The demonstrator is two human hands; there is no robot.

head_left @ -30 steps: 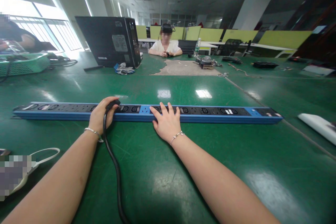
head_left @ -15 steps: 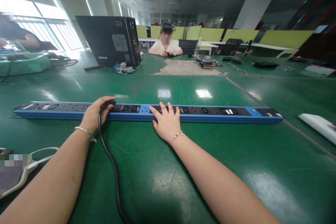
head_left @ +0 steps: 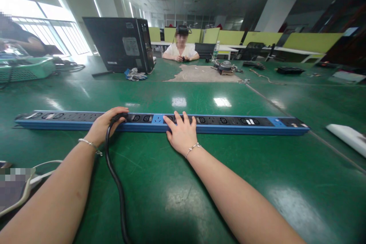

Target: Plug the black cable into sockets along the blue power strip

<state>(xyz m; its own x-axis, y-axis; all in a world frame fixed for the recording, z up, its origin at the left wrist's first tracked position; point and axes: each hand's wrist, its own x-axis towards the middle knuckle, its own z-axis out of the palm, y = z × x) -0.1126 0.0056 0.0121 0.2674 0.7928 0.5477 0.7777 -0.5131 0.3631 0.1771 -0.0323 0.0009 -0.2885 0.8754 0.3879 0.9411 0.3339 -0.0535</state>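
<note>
A long blue and black power strip [head_left: 228, 129] lies crosswise on the green table [head_left: 160, 183], its row of sockets facing up. My left hand [head_left: 104, 124] is closed around a black power plug [head_left: 119, 117], held right at the strip's sockets left of the middle. Whether the plug's pins are in a socket is hidden by the hand. From the plug a thick black cable [head_left: 114, 175] hangs down toward the table's near side. My right hand [head_left: 181, 133] rests with fingers spread on the strip, just right of its blue middle section, covering some sockets.
A black computer case [head_left: 114, 45] stands at the back left, with gloves [head_left: 135, 74] beside it. A green basket [head_left: 27, 69] is at far left. Another person [head_left: 180, 49] sits across the table. A white object [head_left: 347, 137] lies at right, a phone-like device [head_left: 11, 190] at left.
My left hand has lowered slightly and tilted the plug down closer to the strip. The cable's lower part has swung a little to the left. My right hand has stayed in place.
</note>
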